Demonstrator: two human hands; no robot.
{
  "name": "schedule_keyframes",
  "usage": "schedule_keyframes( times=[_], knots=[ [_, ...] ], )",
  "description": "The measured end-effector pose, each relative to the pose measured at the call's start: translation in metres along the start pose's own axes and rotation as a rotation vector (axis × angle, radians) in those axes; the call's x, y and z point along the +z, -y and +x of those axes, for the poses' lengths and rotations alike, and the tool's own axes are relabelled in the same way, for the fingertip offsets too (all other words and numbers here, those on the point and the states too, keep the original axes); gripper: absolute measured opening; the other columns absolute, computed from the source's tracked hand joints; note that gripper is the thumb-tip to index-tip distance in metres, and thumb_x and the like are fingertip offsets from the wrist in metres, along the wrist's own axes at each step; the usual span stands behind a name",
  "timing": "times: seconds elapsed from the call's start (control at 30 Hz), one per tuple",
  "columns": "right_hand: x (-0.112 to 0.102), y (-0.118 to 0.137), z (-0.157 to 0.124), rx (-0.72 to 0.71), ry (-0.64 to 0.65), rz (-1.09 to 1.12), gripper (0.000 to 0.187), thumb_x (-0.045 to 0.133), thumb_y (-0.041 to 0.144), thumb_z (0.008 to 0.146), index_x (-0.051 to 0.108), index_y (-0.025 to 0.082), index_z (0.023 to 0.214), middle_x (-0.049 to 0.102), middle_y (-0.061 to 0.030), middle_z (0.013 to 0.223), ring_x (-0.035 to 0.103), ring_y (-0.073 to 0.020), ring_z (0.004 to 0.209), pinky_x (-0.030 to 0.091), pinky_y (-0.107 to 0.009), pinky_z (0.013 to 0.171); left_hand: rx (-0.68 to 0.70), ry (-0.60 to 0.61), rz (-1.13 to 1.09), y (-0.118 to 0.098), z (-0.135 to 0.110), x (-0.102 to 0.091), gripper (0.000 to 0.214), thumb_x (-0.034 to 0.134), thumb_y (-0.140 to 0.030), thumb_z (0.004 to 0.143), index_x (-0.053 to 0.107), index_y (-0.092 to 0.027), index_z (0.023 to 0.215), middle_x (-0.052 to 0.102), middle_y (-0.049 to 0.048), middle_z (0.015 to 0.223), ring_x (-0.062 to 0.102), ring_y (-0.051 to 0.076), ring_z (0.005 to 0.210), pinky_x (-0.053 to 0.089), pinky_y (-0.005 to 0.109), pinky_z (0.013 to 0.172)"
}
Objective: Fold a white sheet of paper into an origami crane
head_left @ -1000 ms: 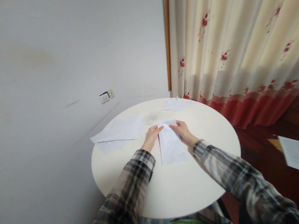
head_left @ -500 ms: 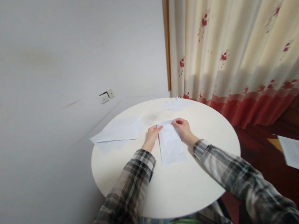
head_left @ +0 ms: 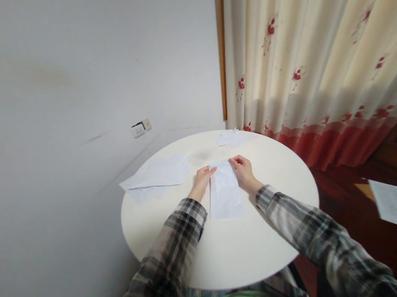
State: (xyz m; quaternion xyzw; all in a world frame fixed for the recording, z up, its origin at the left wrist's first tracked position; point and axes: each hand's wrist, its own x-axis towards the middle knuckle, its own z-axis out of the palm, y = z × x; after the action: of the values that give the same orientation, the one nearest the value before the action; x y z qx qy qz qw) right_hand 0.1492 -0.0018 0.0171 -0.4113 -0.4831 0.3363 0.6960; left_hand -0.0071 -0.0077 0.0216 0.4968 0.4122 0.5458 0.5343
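Observation:
A white sheet of paper, long and narrow with creases across it, lies in front of me between both hands. My left hand pinches its far left corner, thumb on top and fingers beneath. At the far right corner, my right hand grips the edge between thumb and fingertips. The near end of the paper points toward me, close to or on the tabletop. Whether it is folded in layers I cannot tell.
The round white table stands against a pale wall. More white paper sheets lie at its left, and torn paper pieces at the far edge. A flowered curtain hangs behind. Off to the right is a printed sheet.
The near end of the paper has swung slightly left, so it lies straighter toward me. My right fingertips have shifted a little at the far right corner; my left hand has barely moved.

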Motion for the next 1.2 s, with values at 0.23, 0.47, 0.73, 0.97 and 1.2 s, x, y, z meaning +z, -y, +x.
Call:
schedule_keyframes(
  times=[0.23,0.47,0.73,0.97,1.2],
  knots=[
    [-0.002,0.002,-0.002,0.143,0.125,0.067,0.024,0.062,0.035,0.061,0.061,0.016,0.075,0.061,-0.0002,0.065,0.051,-0.0112,0.057,0.038,-0.023,0.054,0.016,-0.035,-0.018,0.004,0.003,-0.002,0.032,0.074,-0.035,0.054,0.066,-0.011,0.075,0.069,0.0061,0.073,0.061,0.017,0.063,0.046,0.028,0.064],
    [-0.003,-0.007,-0.006,0.297,0.347,-0.094,0.033,0.069,0.032,0.054,0.066,0.01,0.079,0.068,-0.0075,0.076,0.059,-0.0166,0.061,0.044,-0.026,0.055,0.021,-0.016,-0.03,0.0,0.001,-0.001,0.036,0.074,-0.036,0.054,0.065,-0.011,0.078,0.069,0.0079,0.077,0.061,0.017,0.067,0.046,0.027,0.065],
    [-0.012,-0.012,0.01,0.111,0.03,-0.183,0.045,0.063,0.043,0.057,0.066,0.008,0.086,0.068,-0.008,0.081,0.057,-0.0178,0.066,0.044,-0.026,0.056,-0.087,0.195,0.126,0.001,0.001,-0.003,0.036,0.076,-0.029,0.052,0.067,-0.012,0.083,0.07,0.0091,0.081,0.062,0.018,0.071,0.046,0.029,0.069],
    [-0.011,-0.011,0.008,0.073,0.024,-0.183,0.043,0.063,0.043,0.059,0.066,0.01,0.086,0.068,-0.0071,0.081,0.057,-0.0179,0.068,0.045,-0.027,0.058,-0.093,0.157,0.103,0.0,0.001,0.0,0.033,0.076,-0.029,0.05,0.068,-0.012,0.076,0.07,0.009,0.077,0.062,0.018,0.069,0.047,0.029,0.067],
    [-0.009,-0.006,0.003,0.177,0.186,-0.144,0.047,0.07,0.03,0.053,0.06,0.012,0.095,0.067,-0.0089,0.089,0.06,-0.0169,0.07,0.048,-0.029,0.062,-0.068,0.092,0.061,-0.002,-0.001,0.0,0.03,0.075,-0.029,0.052,0.066,-0.011,0.075,0.069,0.0087,0.078,0.062,0.018,0.07,0.046,0.031,0.072]
  ],
)
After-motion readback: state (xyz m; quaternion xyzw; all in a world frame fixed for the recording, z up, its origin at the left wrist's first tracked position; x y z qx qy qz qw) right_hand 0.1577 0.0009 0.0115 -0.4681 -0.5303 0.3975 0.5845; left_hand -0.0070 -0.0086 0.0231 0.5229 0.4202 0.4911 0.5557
